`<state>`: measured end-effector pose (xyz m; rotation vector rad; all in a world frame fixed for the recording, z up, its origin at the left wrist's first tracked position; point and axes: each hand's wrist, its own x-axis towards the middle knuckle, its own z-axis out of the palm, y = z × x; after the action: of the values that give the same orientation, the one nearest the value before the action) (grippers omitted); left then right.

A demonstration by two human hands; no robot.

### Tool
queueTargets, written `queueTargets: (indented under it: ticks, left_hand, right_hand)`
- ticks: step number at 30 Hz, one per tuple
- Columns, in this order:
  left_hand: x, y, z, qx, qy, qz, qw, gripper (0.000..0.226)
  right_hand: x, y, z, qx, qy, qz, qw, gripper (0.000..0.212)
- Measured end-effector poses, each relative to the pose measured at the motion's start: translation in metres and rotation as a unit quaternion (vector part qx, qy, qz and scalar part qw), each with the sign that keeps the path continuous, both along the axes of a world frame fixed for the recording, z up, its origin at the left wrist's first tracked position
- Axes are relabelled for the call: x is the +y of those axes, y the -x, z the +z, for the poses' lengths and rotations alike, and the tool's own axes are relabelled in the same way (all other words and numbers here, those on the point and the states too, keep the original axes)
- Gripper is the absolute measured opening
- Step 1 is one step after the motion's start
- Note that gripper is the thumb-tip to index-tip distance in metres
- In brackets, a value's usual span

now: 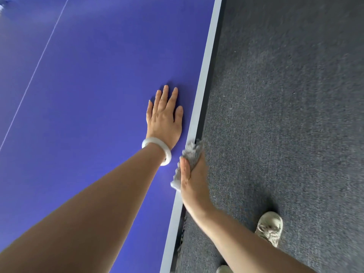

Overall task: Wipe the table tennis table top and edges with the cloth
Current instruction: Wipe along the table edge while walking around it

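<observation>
Table point(94, 79) blue, wide, stiff; pale edge point(204, 79) runs along right side. Left hand point(164, 117) flat on top, fingers straight, holds nothing. Right hand point(194, 180) grips cloth point(190, 152) against edge. Cloth grey, soft, light, probably bunches easily; best held wrapped over rim.
</observation>
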<state>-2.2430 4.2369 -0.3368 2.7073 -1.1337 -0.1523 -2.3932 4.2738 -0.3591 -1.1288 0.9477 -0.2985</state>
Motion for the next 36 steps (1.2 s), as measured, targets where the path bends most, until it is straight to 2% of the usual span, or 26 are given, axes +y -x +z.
queueTargets:
  ticks: [2, 5, 7, 13, 17, 21, 24, 26, 29, 32, 36]
  left_hand:
    - [0.002, -0.002, 0.001, 0.020, 0.020, -0.001, 1.000, 0.051]
    - [0.012, 0.004, 0.005, 0.081, 0.046, 0.011, 0.996, 0.052]
    - [0.032, 0.022, 0.007, 0.105, 0.030, 0.011, 0.994, 0.056]
    - [0.149, 0.099, 0.010, 0.093, -0.055, 0.090, 0.990, 0.058]
    - [0.198, 0.127, 0.005, 0.077, -0.080, 0.078, 0.991, 0.057]
    - [0.198, 0.125, 0.001, 0.078, -0.082, 0.076, 0.991, 0.058]
    - [0.199, 0.123, 0.001, 0.094, -0.082, 0.072, 0.990, 0.057]
    - [0.199, 0.122, 0.001, 0.091, -0.086, 0.073, 0.989, 0.057]
    - [0.195, 0.121, 0.002, 0.100, -0.092, 0.076, 0.988, 0.058]
    - [0.194, 0.121, 0.004, 0.102, -0.108, 0.078, 0.986, 0.058]
    - [0.192, 0.122, 0.005, 0.106, -0.109, 0.083, 0.985, 0.058]
  right_hand:
    - [-0.004, -0.007, -0.006, -0.007, 0.024, 0.002, 1.000, 0.088]
    - [-0.005, -0.008, -0.011, -0.004, 0.036, 0.006, 0.999, 0.072]
    - [-0.004, -0.005, -0.013, -0.007, 0.042, 0.004, 0.999, 0.063]
    - [-0.005, -0.006, -0.010, 0.000, 0.027, -0.001, 1.000, 0.056]
    - [0.008, -0.001, -0.007, 0.009, 0.037, -0.014, 0.999, 0.058]
    - [0.074, 0.040, -0.011, 0.008, 0.025, -0.008, 1.000, 0.061]
    - [0.124, 0.078, 0.000, 0.015, 0.015, 0.012, 1.000, 0.076]
    - [0.126, 0.083, 0.000, 0.010, 0.030, 0.036, 0.999, 0.079]
    - [0.090, 0.057, -0.011, 0.015, 0.045, 0.044, 0.998, 0.068]
    - [0.052, 0.029, -0.006, 0.023, 0.017, -0.007, 1.000, 0.060]
    - [0.099, 0.055, -0.002, 0.004, 0.065, -0.021, 0.998, 0.062]
